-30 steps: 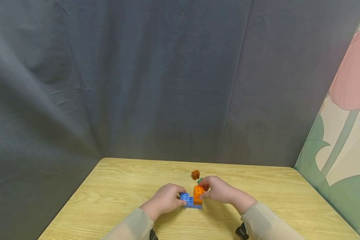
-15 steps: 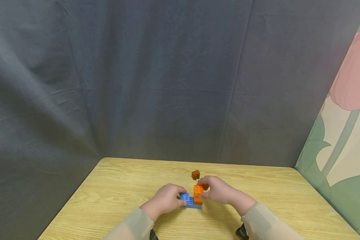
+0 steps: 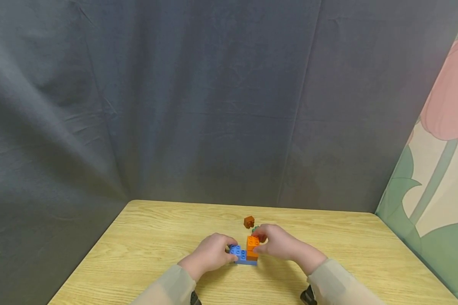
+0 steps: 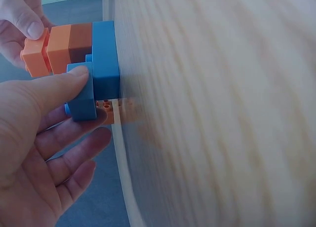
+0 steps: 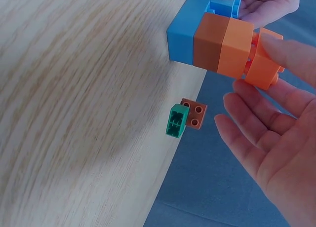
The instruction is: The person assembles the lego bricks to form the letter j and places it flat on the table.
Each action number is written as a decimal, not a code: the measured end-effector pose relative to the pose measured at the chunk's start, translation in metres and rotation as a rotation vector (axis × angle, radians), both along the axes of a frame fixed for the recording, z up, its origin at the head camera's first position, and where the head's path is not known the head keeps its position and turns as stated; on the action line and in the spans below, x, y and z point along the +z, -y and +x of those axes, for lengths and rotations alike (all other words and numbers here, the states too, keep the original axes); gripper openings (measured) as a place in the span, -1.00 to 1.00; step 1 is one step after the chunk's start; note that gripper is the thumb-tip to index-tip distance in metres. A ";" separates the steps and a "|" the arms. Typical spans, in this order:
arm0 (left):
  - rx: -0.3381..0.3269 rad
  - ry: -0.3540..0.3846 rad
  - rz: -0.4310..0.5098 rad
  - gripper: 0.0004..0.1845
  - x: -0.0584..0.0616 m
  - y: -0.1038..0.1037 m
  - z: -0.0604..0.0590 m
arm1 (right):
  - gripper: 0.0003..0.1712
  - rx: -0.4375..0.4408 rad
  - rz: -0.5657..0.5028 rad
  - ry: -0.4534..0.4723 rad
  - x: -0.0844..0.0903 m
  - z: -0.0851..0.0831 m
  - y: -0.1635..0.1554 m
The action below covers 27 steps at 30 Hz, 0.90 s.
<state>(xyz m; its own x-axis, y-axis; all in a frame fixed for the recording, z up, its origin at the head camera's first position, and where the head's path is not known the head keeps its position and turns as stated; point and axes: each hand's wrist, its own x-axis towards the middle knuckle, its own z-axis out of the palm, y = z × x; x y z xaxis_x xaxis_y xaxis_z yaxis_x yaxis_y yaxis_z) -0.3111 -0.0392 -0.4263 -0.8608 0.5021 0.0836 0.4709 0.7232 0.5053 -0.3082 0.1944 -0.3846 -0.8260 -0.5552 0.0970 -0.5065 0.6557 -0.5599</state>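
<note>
Beside the green brick [image 5: 176, 121], half-hidden from the head view, both hands pinch the brick stack [image 3: 247, 252].

I can read no text, label, brand, number or sign anywhere here: not on the bricks [image 3: 246, 253], the bench [image 3: 156, 237], or the tulip-printed cloth [image 3: 435, 169] at three o'clock.
</note>
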 end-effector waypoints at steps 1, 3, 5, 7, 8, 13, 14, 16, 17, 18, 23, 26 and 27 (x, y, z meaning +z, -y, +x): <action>0.001 0.001 -0.001 -0.64 0.000 0.000 0.000 | -0.65 0.000 0.000 -0.002 0.000 0.000 0.000; 0.003 -0.001 0.001 -0.64 0.000 0.000 0.000 | -0.65 -0.005 0.004 -0.005 -0.001 0.000 0.000; 0.003 -0.003 0.000 -0.64 0.000 -0.001 0.000 | -0.66 -0.010 0.009 -0.008 -0.002 -0.001 0.000; 0.003 -0.003 0.000 -0.64 0.000 -0.001 0.000 | -0.66 -0.012 0.015 -0.012 -0.003 -0.002 0.000; 0.003 -0.003 0.001 -0.64 0.000 0.000 0.000 | -0.66 -0.013 0.019 -0.015 -0.004 -0.003 0.000; -0.002 -0.002 0.003 -0.64 -0.002 -0.001 -0.001 | -0.66 -0.015 0.022 -0.018 -0.005 -0.003 0.001; -0.001 0.001 0.004 -0.64 -0.003 -0.001 -0.002 | -0.65 -0.017 0.023 -0.018 -0.006 -0.003 0.001; 0.001 0.007 0.003 -0.63 -0.004 -0.001 -0.003 | -0.65 -0.021 0.027 -0.018 -0.006 -0.002 0.002; 0.003 0.010 0.002 -0.63 -0.004 0.000 -0.003 | -0.65 -0.022 0.028 -0.018 -0.006 -0.002 0.002; 0.005 0.016 0.002 -0.63 -0.004 -0.001 -0.003 | -0.65 -0.023 0.029 -0.019 -0.006 -0.002 0.002; 0.006 0.020 0.006 -0.63 -0.005 -0.001 -0.004 | -0.65 -0.021 0.030 -0.021 -0.005 -0.001 0.003; 0.004 0.020 0.009 -0.63 -0.005 -0.001 -0.004 | -0.64 -0.013 0.039 -0.031 -0.004 -0.001 0.003; 0.004 0.022 0.009 -0.63 -0.004 -0.001 -0.003 | -0.64 -0.009 0.046 -0.037 -0.004 -0.001 0.004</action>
<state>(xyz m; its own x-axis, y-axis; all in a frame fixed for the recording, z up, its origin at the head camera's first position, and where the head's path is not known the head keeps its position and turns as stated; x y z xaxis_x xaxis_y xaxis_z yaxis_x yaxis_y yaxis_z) -0.3142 -0.0386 -0.4308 -0.8644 0.4980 0.0690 0.4566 0.7201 0.5225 -0.3087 0.1908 -0.3887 -0.8272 -0.5526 0.1024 -0.5205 0.6847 -0.5102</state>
